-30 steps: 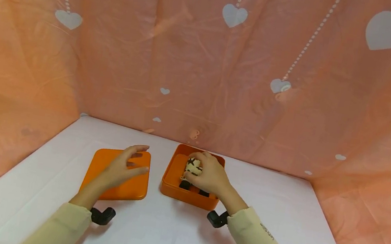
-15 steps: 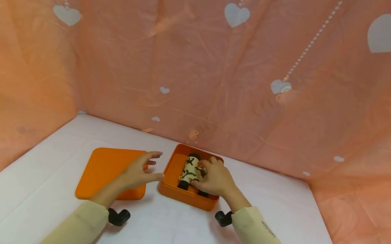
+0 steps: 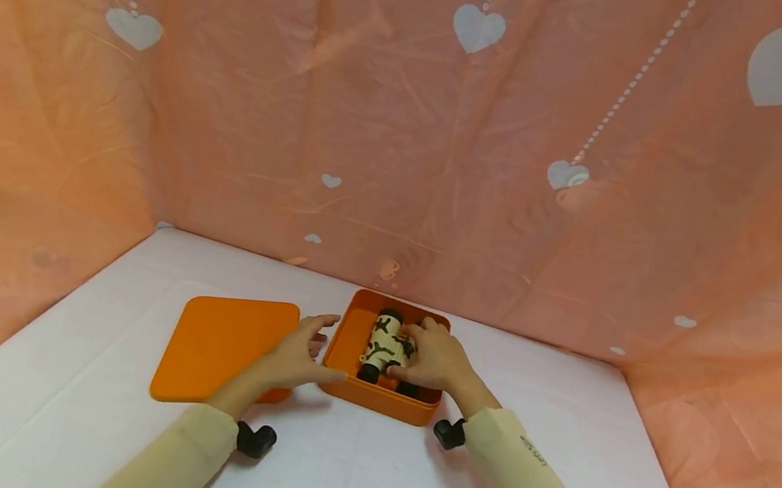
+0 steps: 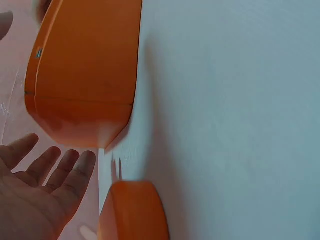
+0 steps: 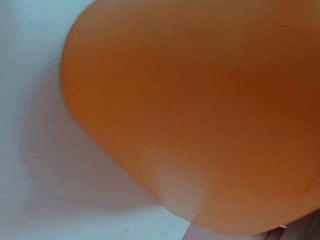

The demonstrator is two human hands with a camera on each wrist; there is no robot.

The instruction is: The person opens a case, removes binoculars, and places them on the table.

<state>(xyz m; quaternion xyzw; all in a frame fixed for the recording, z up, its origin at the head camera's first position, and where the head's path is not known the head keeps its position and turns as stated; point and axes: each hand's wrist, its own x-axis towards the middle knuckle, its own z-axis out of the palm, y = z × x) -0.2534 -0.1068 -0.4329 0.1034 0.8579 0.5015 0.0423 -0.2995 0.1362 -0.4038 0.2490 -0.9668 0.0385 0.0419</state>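
Observation:
Camouflage-patterned binoculars with black ends lie inside an open orange box in the head view. My right hand reaches into the box and grips the right barrel, its fingers curled over it and hiding much of that side. Just left of the box, my left hand has its fingers spread and holds nothing. In the left wrist view those fingers stand apart, close to the box's wall. The right wrist view is mostly filled by the blurred box wall.
A flat orange lid lies on the white tabletop left of the box, partly beneath my left forearm. Behind the table hangs a pink-orange cloth with white hearts, and it continues along both sides.
My left hand has moved right, from over the lid to beside the box. My right hand has shifted slightly right across the binoculars, leaving their left barrel in plain sight.

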